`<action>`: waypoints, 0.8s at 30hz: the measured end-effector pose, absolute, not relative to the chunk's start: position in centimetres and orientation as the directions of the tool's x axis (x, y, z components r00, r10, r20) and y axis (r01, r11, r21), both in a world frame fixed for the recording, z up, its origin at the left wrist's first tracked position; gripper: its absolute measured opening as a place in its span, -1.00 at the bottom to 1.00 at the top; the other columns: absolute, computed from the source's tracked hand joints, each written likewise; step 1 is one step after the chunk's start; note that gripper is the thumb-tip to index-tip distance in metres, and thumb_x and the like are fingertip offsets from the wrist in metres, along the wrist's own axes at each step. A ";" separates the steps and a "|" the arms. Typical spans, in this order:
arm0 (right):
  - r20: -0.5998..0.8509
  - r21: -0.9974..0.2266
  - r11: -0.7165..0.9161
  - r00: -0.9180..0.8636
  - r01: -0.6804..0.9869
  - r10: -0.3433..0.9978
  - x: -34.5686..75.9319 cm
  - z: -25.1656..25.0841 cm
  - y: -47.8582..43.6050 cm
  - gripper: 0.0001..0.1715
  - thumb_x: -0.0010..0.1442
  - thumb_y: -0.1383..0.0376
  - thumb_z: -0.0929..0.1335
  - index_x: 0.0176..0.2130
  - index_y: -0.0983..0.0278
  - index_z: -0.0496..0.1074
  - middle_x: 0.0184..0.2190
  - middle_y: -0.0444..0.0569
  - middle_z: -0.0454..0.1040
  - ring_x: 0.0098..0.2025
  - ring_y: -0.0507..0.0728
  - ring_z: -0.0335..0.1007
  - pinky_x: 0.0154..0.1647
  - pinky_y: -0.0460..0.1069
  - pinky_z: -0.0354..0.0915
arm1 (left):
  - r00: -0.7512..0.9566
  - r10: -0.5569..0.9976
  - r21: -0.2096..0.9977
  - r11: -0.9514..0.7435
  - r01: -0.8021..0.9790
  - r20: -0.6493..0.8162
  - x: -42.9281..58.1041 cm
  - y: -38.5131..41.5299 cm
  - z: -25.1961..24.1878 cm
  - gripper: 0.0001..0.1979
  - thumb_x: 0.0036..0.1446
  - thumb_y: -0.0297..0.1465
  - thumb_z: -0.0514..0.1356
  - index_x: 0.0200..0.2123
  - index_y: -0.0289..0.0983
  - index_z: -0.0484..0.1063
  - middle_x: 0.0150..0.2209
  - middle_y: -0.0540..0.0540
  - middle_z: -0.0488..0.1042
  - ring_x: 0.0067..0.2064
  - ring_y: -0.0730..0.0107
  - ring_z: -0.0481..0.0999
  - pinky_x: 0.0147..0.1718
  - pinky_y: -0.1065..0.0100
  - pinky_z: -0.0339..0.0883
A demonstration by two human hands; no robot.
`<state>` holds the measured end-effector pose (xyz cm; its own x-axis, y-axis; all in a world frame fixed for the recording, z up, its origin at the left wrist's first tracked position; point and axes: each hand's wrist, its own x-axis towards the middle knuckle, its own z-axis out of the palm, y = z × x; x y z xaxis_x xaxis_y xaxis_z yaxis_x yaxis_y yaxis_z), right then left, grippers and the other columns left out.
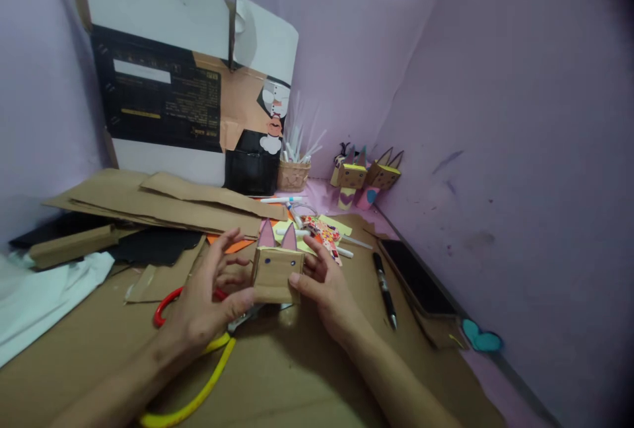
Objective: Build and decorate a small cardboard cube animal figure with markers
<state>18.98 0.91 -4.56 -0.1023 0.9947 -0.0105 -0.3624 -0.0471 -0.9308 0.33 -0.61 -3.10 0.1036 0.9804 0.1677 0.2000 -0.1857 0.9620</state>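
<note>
from where i stand, white cloth or plastic [59, 306] lies at the far left of the frame, with brown cardboard strips [148, 200] stacked above and to its right. a red handle loop [159, 316] and a yellow handle loop [225, 360] of scissors show around and below the left hand [208, 302], left of centre. that hand's fingers are spread and curved, its thumb tip right by the box's lower left corner; i can't tell whether it touches.

the small cardboard box head [276, 273] is just below the frame's centre, between the hands, dotted front towards the wearer. its front is nearly square; counting the two pink-lined ears [289, 238], the longer line runs up the frame. it lies rightward of the left hand and leftward of the right hand [329, 286], the nearer one, which pinches its right side, thumb on the front and fingers behind.

further right lie a black pen [383, 288] and a dark phone [419, 279].
</note>
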 end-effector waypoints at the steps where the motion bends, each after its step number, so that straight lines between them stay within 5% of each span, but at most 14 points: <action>1: 0.002 -0.930 -0.039 -0.109 -0.366 0.994 18.9 -4.6 0.9 -0.12 -0.22 0.31 0.51 0.07 0.18 0.16 0.01 0.08 0.41 -0.01 0.25 0.41 0.06 0.19 0.25 | 0.103 0.989 0.990 -0.115 0.087 0.105 0.6 -0.6 -2.9 -0.18 -0.06 -0.15 0.27 0.21 -0.24 -0.01 0.20 -0.29 0.16 0.10 -0.01 0.34 -0.09 0.19 0.38; 7: 0.117 -0.971 0.102 -0.061 -0.218 0.991 18.5 -4.4 0.4 -0.25 -0.19 0.32 0.46 0.01 0.15 0.23 0.06 0.09 0.36 0.05 0.28 0.33 0.00 0.19 0.30 | 0.242 0.969 0.979 0.094 -0.180 -0.049 1.5 -0.5 -3.0 -0.25 -0.17 -0.29 0.38 0.08 -0.27 0.12 0.06 -0.28 0.39 0.06 -0.01 0.41 -0.07 0.21 0.37; 11: 0.267 -0.962 0.272 0.130 -0.030 0.955 19.1 -4.3 0.4 -0.46 -0.09 0.32 0.39 -0.07 0.19 0.24 -0.10 0.05 0.42 -0.11 0.18 0.40 -0.16 0.09 0.36 | 0.200 0.978 0.984 0.084 -0.157 -0.051 1.3 -0.3 -3.3 -0.26 -0.15 -0.32 0.38 0.08 -0.28 0.10 0.06 -0.29 0.39 0.04 -0.01 0.44 -0.07 0.17 0.38; 15: 0.206 -0.978 0.204 0.074 0.031 0.976 19.1 -4.8 0.4 -0.48 -0.06 0.30 0.38 -0.08 0.20 0.19 -0.38 -0.11 0.44 -0.39 0.08 0.42 -0.41 -0.03 0.36 | 0.204 0.978 0.993 0.064 -0.097 -0.043 1.4 -0.3 -3.3 -0.27 -0.14 -0.33 0.37 0.07 -0.32 0.12 0.05 -0.30 0.40 0.03 0.04 0.45 -0.06 0.22 0.38; 24: 0.269 -0.953 0.261 0.029 0.156 0.963 18.8 -5.3 0.2 -0.51 0.00 0.34 0.37 -0.06 0.18 0.19 -0.41 -0.16 0.38 -0.46 0.03 0.39 -0.50 -0.09 0.34 | 0.209 0.978 0.996 -0.027 0.085 0.009 1.4 -0.5 -3.7 -0.29 -0.08 -0.32 0.33 0.13 -0.31 0.12 0.03 -0.26 0.42 0.00 0.09 0.48 -0.11 0.25 0.43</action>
<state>18.76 0.21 -5.26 0.0285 0.9628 0.2687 0.1558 0.2612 -0.9526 1.43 -0.48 -3.69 0.2091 0.9779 0.0092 0.0849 -0.0275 0.9960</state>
